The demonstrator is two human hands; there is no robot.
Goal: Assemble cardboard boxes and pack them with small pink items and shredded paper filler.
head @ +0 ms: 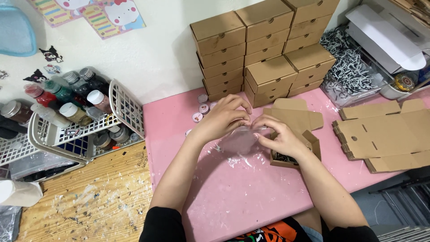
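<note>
We pinched a small clear plastic bag [239, 141] between our left hand [222, 120] and right hand [281, 136], above the pink tabletop [233, 197], an open brown cardboard box [298, 134] just beside our right hand.

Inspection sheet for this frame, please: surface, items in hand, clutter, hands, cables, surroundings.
Surface: pink mat on a scuffed wooden table.
Job's things: clear plastic bag; open cardboard box behind it.
Clutter: small round jars, flat box blanks, shredded paper.
Hands: left hand and right hand both pinch the bag's top edge.
Cables: nothing seen.
Surroundings: stacked closed boxes; white basket of bottles; stickers on wall.
</note>
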